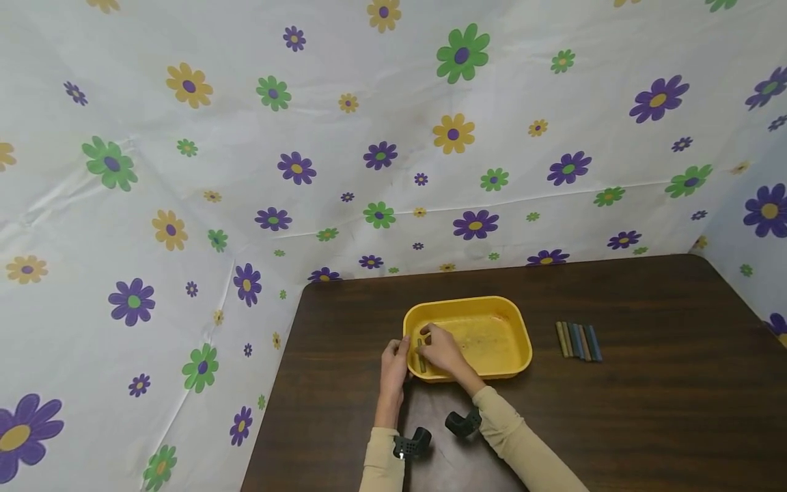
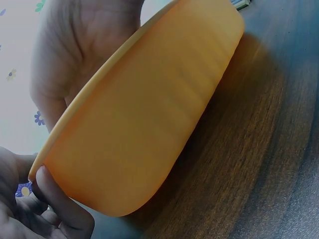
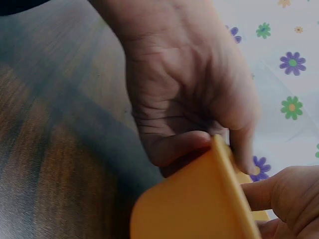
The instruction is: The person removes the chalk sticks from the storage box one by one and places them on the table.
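Note:
A yellow plastic tub (image 1: 465, 374) stands on the dark wooden table. My left hand (image 1: 395, 365) grips its left rim near the front corner; in the right wrist view the left hand's (image 3: 192, 94) fingers curl at the tub's edge. Over the tub's left end, my right hand (image 1: 441, 350) reaches in with bent fingers. An olive chalk-like stick (image 1: 421, 361) lies lengthwise beside the left inner wall, its middle overlapped by the right thumb. I cannot tell whether the right fingers pinch it. The left wrist view shows the right hand (image 2: 87, 55) behind the rim.
To the right of the tub, several chalk-like sticks (image 1: 579, 342) in olive, blue and brown lie side by side on the table (image 1: 676, 328). A white flowered cloth (image 1: 393, 171) hangs behind the table and along both sides. Black cameras are worn on both wrists.

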`<state>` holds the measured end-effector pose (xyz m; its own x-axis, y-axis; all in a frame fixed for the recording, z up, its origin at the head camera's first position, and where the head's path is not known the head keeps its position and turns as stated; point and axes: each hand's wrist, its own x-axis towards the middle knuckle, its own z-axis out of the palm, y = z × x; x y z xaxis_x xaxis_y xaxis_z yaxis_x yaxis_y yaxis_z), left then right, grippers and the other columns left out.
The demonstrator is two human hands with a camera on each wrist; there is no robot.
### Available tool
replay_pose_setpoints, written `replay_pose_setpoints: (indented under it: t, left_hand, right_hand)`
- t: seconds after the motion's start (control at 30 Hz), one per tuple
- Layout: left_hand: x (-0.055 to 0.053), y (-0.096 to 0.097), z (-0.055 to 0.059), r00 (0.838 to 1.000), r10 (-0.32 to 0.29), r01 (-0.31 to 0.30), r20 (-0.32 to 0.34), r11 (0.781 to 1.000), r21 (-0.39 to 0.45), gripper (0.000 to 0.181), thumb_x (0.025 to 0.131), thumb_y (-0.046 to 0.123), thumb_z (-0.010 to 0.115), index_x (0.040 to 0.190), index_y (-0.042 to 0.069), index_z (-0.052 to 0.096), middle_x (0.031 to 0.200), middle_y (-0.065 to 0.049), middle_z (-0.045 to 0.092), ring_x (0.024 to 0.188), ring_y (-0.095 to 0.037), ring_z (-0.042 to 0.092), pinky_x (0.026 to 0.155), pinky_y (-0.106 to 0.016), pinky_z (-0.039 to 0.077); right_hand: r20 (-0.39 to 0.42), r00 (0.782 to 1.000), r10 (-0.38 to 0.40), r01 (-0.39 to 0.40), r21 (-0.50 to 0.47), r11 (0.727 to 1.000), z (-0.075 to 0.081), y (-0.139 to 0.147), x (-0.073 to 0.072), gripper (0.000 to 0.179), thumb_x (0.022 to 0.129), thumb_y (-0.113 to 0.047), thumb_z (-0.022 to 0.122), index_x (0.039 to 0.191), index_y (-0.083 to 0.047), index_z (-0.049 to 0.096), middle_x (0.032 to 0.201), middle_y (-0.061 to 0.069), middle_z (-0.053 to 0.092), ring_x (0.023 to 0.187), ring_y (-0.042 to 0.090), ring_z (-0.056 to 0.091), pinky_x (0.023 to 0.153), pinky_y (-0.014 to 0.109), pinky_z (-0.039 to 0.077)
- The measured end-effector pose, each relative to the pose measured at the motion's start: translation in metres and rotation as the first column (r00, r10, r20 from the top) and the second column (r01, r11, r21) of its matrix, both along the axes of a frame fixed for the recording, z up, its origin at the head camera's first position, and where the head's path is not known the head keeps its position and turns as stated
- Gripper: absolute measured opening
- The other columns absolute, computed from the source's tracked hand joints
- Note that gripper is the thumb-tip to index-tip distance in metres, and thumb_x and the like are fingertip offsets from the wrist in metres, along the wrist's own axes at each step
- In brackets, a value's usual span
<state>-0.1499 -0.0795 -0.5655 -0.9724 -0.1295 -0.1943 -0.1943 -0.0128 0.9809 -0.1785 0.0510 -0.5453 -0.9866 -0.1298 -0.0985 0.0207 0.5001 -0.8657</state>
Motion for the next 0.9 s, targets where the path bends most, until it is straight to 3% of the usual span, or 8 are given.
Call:
replay_pose_setpoints:
  t: [0.3, 0.47, 0.67, 0.9]
  left_hand:
    - [0.000, 0.000, 0.001, 1.000, 0.010, -0.010, -0.010, 1.000, 0.010, 0.037, 0.110, 0.030, 0.056, 0.097, -0.005, 0.054, 0.075, -0.005, 0.046, 0.051, -0.009, 0.039, 0.048, -0.023, 0.035]
    - [0.001, 0.001, 0.001, 1.000, 0.010, -0.010, -0.015, 1.000, 0.015, 0.036, 0.109, 0.029, 0.056, 0.097, -0.005, 0.054, 0.075, -0.002, 0.048, 0.051, -0.010, 0.041, 0.048, -0.024, 0.036]
    - [0.001, 0.002, 0.002, 0.999, 0.028, -0.028, -0.030, 1.000, -0.002, 0.035, 0.110, 0.027, 0.055, 0.099, -0.007, 0.055, 0.077, -0.005, 0.048, 0.053, -0.013, 0.040, 0.048, -0.026, 0.036]
    - [0.000, 0.001, 0.002, 1.000, 0.025, -0.025, -0.003, 1.000, -0.006, 0.034, 0.110, 0.028, 0.056, 0.099, -0.004, 0.056, 0.078, -0.005, 0.049, 0.054, -0.011, 0.043, 0.049, -0.024, 0.037]
  right_hand:
    - [-0.001, 0.999, 0.048, -0.048, 0.023, 0.999, -0.002, -0.005, -0.003, 0.034, 0.087, -0.001, 0.073, 0.118, 0.010, 0.062, 0.100, 0.020, 0.067, 0.089, 0.032, 0.064, 0.075, 0.043, 0.054]
    - [0.056, 0.996, 0.067, -0.066, -0.019, 0.998, 0.000, -0.008, -0.002, 0.037, 0.086, 0.002, 0.071, 0.121, 0.010, 0.061, 0.103, 0.020, 0.068, 0.090, 0.031, 0.067, 0.073, 0.040, 0.056]
    - [0.074, 0.993, 0.088, -0.087, -0.015, 0.996, -0.003, -0.012, -0.005, 0.039, 0.084, 0.006, 0.068, 0.122, 0.009, 0.060, 0.098, 0.017, 0.067, 0.080, 0.025, 0.062, 0.067, 0.035, 0.052]
    - [0.075, 0.991, 0.114, -0.113, -0.017, 0.993, -0.003, -0.012, -0.005, 0.038, 0.082, 0.009, 0.066, 0.119, 0.009, 0.061, 0.096, 0.016, 0.066, 0.078, 0.024, 0.059, 0.063, 0.032, 0.050]
